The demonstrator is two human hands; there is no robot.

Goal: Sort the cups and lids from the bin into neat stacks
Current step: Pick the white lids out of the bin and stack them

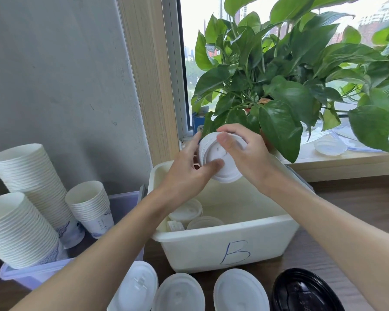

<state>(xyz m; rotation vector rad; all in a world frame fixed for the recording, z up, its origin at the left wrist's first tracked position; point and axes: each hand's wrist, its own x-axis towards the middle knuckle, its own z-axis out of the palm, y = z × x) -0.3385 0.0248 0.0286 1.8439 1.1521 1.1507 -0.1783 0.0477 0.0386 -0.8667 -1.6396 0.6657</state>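
Observation:
Above the white bin marked "B" (234, 245), both my hands hold a short stack of white lids (220, 163), tilted on its side. My left hand (189, 173) grips it from the left with the thumb on the top lid. My right hand (243, 151) curls over it from the right. More white lids (189, 212) lie in the bin's near left corner. Three stacks of white paper cups (27, 176) stand in a lilac tub (38, 272) at the left. White lid stacks (180, 292) and a black lid stack (305, 292) line the front edge.
A large leafy plant (290, 81) hangs over the window sill just behind the bin. A clear lid (329, 147) lies on the sill at the right. A grey wall rises behind the cups. Brown table top shows to the right of the bin.

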